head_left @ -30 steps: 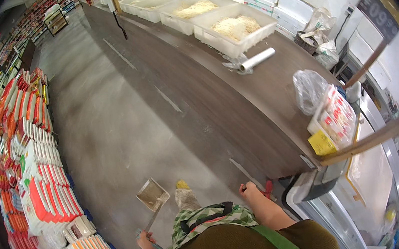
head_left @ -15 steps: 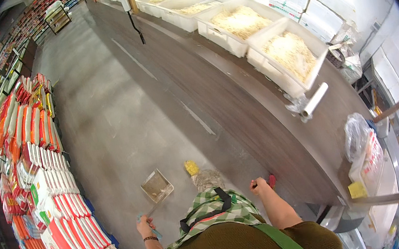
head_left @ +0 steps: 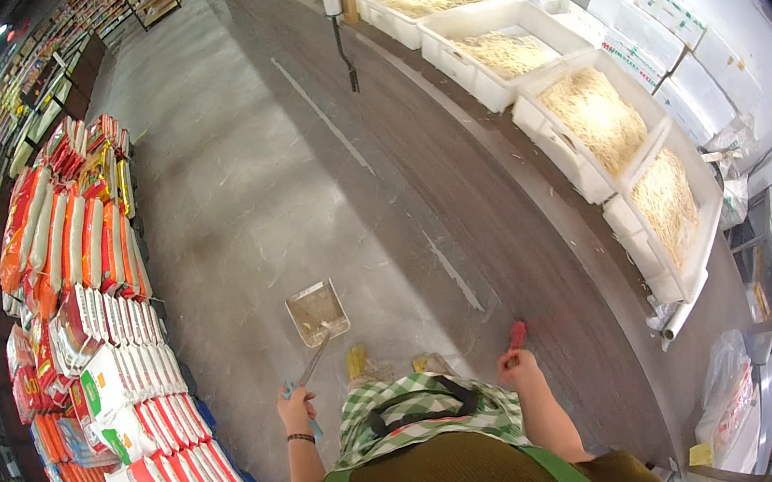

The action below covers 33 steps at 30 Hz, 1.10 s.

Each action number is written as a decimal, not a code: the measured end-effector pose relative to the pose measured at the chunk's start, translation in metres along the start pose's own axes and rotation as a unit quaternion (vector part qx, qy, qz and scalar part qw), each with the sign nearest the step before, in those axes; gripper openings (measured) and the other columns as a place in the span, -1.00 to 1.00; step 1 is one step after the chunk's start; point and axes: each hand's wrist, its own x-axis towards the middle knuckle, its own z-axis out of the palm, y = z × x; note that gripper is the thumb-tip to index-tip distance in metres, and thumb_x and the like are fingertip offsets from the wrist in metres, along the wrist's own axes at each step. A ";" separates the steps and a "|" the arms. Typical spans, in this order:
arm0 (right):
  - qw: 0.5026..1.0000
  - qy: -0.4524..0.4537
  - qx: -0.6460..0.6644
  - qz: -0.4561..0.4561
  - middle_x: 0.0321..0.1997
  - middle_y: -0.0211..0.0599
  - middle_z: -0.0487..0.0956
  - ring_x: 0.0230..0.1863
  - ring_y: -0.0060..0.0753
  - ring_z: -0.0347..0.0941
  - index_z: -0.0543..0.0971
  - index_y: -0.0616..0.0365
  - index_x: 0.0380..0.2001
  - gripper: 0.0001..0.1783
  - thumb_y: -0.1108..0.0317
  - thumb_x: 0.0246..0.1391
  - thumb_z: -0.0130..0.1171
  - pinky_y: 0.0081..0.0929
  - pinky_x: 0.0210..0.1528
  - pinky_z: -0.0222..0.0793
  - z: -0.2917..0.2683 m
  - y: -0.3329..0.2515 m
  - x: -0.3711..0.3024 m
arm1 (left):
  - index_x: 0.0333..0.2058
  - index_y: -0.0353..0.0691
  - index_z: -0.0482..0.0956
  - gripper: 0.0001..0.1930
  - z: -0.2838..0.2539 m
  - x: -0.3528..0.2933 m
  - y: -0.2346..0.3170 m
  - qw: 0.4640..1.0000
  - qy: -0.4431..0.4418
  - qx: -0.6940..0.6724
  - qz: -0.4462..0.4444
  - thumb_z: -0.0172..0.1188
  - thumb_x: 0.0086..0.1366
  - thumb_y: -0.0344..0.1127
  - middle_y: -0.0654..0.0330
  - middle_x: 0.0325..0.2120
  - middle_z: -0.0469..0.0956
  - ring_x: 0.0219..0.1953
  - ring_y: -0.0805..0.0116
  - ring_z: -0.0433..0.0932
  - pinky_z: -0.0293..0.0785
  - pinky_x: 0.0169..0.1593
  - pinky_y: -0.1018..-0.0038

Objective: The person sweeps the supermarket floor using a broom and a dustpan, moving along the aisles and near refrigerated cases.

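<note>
My left hand (head_left: 297,411) is closed round the handle of a long-handled dustpan (head_left: 318,314), with something light blue at the grip. The pan hangs or rests just ahead of my feet, and some debris shows inside it. My right hand (head_left: 517,370) is closed on a thing with a red end (head_left: 517,333) that sticks out past the fingers; the rest of it is hidden, so its kind is unclear. Between my hands lies my green checked apron (head_left: 399,415), with a yellow shoe (head_left: 356,362) in front of it.
Stacked bagged goods (head_left: 118,393) line the left side. On the right, a long dark counter (head_left: 541,230) carries white tubs (head_left: 577,133) of pale noodles. A plastic bag (head_left: 724,382) lies at the near right. A shelf rack (head_left: 153,2) stands far ahead on the grey floor (head_left: 236,212).
My view has turned left, so the counter and tubs sit farther right. Both yellow shoes now show. The dustpan has shifted slightly, still in my left hand; my right hand keeps its red-ended thing.
</note>
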 end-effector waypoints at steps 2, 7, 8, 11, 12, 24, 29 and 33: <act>0.989 -0.073 -0.128 0.026 -0.77 -0.42 0.17 -0.77 -0.50 0.09 0.21 0.13 -0.62 -0.81 0.51 0.06 -0.14 -0.55 -0.71 0.09 -0.032 0.028 -0.017 | 0.04 -0.43 0.27 -0.44 0.003 0.028 0.014 0.999 -0.023 0.046 0.001 0.13 0.02 -0.39 0.12 -0.71 0.46 -0.84 0.48 0.24 0.14 -0.78 0.52; 0.892 -0.109 -0.428 -0.098 -0.69 -0.45 0.20 -0.77 -0.60 0.07 0.30 0.22 -0.41 -0.83 0.35 0.15 -0.03 -0.53 -0.76 -0.01 -0.066 0.080 -0.104 | 0.25 -0.40 -0.02 -0.19 0.033 0.129 0.076 0.977 -0.131 0.170 0.008 0.12 0.00 -0.41 0.14 -0.70 0.48 -0.82 0.48 0.27 0.18 -0.76 0.51; 0.875 -0.114 -0.454 -0.126 -0.71 -0.48 0.17 -0.78 -0.63 0.04 0.31 0.20 -0.38 -0.82 0.32 0.14 0.02 -0.55 -0.77 -0.03 -0.066 0.093 -0.125 | 0.23 -0.41 0.03 -0.22 0.034 0.148 0.084 0.975 -0.139 0.172 0.002 0.12 0.01 -0.40 0.13 -0.69 0.49 -0.82 0.48 0.28 0.19 -0.76 0.50; 0.821 -0.160 -0.508 -0.207 -0.73 -0.48 0.24 -0.80 -0.59 0.13 0.33 0.17 -0.36 -0.82 0.31 0.13 0.05 -0.52 -0.80 0.02 -0.092 0.100 -0.150 | 0.15 -0.43 0.15 -0.32 0.039 0.190 0.099 0.967 -0.165 0.192 -0.003 0.11 0.02 -0.39 0.12 -0.67 0.49 -0.81 0.48 0.29 0.21 -0.75 0.48; 0.786 -0.145 -0.546 -0.250 -0.73 -0.46 0.29 -0.81 -0.58 0.17 0.33 0.16 -0.37 -0.83 0.31 0.13 0.05 -0.51 -0.80 0.05 -0.100 0.103 -0.169 | 0.12 -0.42 0.19 -0.36 0.038 0.199 0.101 0.963 -0.176 0.205 0.004 0.11 0.03 -0.38 0.12 -0.67 0.50 -0.81 0.48 0.29 0.21 -0.75 0.48; 0.505 0.009 -0.647 -0.571 -0.52 0.01 0.52 -0.41 0.12 0.47 0.44 0.09 -0.30 -0.73 0.14 0.04 0.11 -0.08 -0.41 0.32 0.077 0.102 -0.179 | 0.03 -0.38 0.27 -0.49 0.103 0.164 0.098 0.969 -0.170 0.177 -0.015 0.09 0.08 -0.38 0.11 -0.67 0.46 -0.80 0.45 0.31 0.21 -0.74 0.49; 0.444 0.001 -0.640 -0.627 -0.49 -0.01 0.54 -0.42 0.07 0.49 0.44 0.10 -0.34 -0.76 0.15 0.10 0.03 -0.09 -0.42 0.34 0.153 0.056 -0.205 | -0.10 -0.39 0.32 -0.62 0.088 0.175 0.100 0.975 -0.177 0.129 -0.043 0.10 0.09 -0.39 0.08 -0.68 0.46 -0.80 0.45 0.33 0.16 -0.79 0.51; 0.437 -0.004 -0.610 -0.661 -0.38 0.06 0.54 -0.28 0.15 0.46 0.50 0.18 -0.33 -0.70 0.16 0.10 -0.03 -0.10 -0.28 0.34 0.228 0.008 -0.203 | -0.30 -0.32 0.38 -0.78 0.088 0.162 0.097 0.971 -0.201 0.126 -0.037 0.12 0.07 -0.37 0.08 -0.68 0.45 -0.82 0.46 0.31 0.16 -0.81 0.50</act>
